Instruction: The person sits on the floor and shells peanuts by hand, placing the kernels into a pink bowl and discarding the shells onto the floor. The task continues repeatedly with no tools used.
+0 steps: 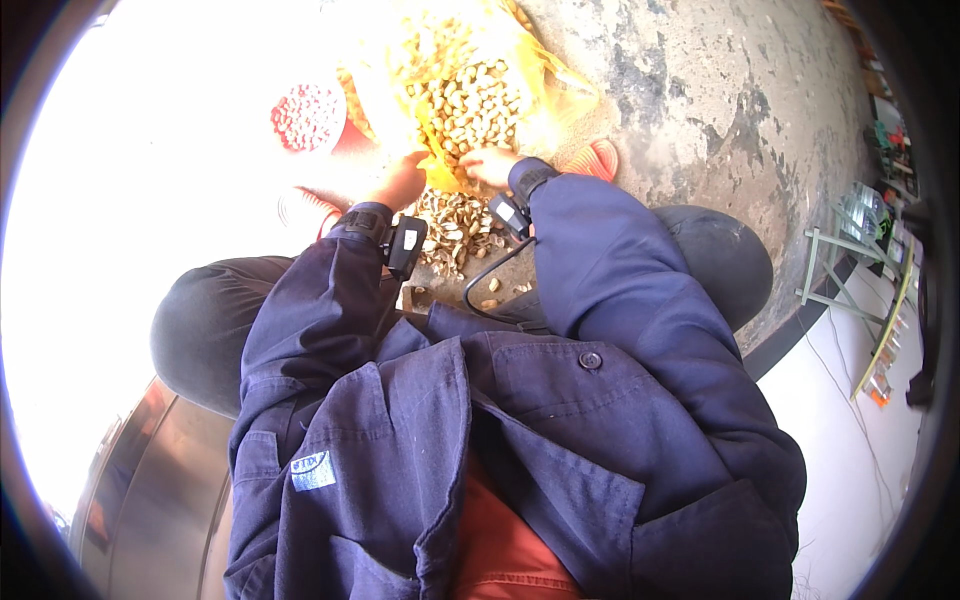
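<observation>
Unshelled peanuts point(480, 105) fill a yellow plastic bag point(566, 90) on the concrete floor in front of me. My left hand point(403, 180) is at the near left edge of the bag, its fingertips against the yellow plastic; glare washes out part of it. At the bag's near right edge, my right hand point(489, 165) reaches its fingers to the peanuts; whether it grips one cannot be told. A pile of empty peanut shells point(454, 229) lies just below both hands. Left of the bag stands a bowl of shelled, pinkish peanuts point(306, 118).
Red striped slippers point(596, 160) show on either side of the bag. A few loose peanuts point(493, 285) lie nearer me. A black cable point(480, 281) runs from the device on my right wrist. At the far right stands a pale green metal frame point(844, 277). Strong glare hides the left side.
</observation>
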Demonstrator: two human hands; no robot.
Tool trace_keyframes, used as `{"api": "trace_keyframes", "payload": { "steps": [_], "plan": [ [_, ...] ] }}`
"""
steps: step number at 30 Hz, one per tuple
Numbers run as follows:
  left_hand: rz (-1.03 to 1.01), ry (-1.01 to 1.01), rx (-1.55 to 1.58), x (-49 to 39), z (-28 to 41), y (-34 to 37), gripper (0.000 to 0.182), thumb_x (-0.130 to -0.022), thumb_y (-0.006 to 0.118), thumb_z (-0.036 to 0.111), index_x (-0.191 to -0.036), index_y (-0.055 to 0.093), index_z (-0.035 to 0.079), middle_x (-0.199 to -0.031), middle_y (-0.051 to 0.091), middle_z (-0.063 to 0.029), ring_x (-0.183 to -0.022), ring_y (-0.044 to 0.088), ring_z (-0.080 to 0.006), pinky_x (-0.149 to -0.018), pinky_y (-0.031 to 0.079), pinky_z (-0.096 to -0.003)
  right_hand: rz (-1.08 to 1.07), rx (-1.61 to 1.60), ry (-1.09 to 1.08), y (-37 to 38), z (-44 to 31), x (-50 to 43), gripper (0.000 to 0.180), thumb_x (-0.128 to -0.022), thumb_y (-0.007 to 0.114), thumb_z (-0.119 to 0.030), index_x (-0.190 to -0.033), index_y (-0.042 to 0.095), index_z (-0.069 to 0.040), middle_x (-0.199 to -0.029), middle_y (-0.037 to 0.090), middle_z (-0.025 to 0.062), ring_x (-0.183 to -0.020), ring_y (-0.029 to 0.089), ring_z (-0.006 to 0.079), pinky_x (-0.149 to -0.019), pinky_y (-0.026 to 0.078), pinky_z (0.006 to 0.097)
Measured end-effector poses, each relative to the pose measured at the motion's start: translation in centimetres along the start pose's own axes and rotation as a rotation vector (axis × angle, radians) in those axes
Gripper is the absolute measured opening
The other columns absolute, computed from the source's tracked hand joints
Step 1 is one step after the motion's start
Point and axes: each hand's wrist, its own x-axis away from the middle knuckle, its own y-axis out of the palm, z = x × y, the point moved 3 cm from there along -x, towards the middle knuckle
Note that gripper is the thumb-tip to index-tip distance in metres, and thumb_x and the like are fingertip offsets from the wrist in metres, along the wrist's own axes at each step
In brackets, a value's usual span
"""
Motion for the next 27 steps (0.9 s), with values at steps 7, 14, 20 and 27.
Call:
{"api": "trace_keyframes", "payload": {
  "steps": [7, 14, 20, 27],
  "plan": [
    [-0.078, 0.27, -0.906, -1.6, -3.2, 1.0, 0.019, -0.079, 0.054, 0.015, -0.094, 0.064, 0.006, -0.072, 0.063, -0.0103, -0.065, 0.059, -0.0209, -0.059, 0.047, -0.0349, 0.619, -0.615, -0.252, -4.7, 1.7, -2.3, 0.03, -0.08, 0.059, -0.011, -0.108, 0.055, -0.002, -0.088, 0.063, 0.0071, -0.073, 0.06, 0.0142, -0.065, 0.048, 0.0264],
    [-0.442, 0.54, -1.408, -0.6, -3.2, 0.8, 0.016, -0.075, 0.055, 0.017, -0.077, 0.069, 0.009, -0.076, 0.065, -0.0079, -0.069, 0.062, -0.0228, -0.059, 0.047, -0.0358, -0.089, -0.385, 0.041, 0.7, -1.2, -1.5, 0.034, -0.081, 0.055, -0.018, -0.113, 0.053, -0.007, -0.088, 0.064, 0.0097, -0.074, 0.062, 0.0199, -0.064, 0.049, 0.0301],
    [0.041, 0.144, -0.549, -1.0, 0.7, -1.8, 0.017, -0.079, 0.051, 0.013, -0.084, 0.067, 0.008, -0.081, 0.065, -0.0091, -0.077, 0.061, -0.0255, -0.072, 0.046, -0.0341, 0.095, 0.075, -0.32, 4.1, -8.3, -0.4, 0.036, -0.081, 0.048, -0.017, -0.115, 0.051, -0.007, -0.107, 0.058, 0.0222, -0.098, 0.057, 0.0332, -0.083, 0.045, 0.0367],
    [0.202, 0.017, -0.109, -0.6, -0.9, -2.1, 0.022, -0.081, 0.05, 0.011, -0.098, 0.062, 0.003, -0.096, 0.063, -0.0151, -0.089, 0.059, -0.0259, -0.077, 0.046, -0.0344, -0.021, -0.003, -0.223, 4.9, -8.4, -0.3, 0.033, -0.082, 0.045, -0.018, -0.11, 0.056, -0.004, -0.101, 0.061, 0.0175, -0.089, 0.06, 0.0297, -0.078, 0.046, 0.035]
  ]
}}
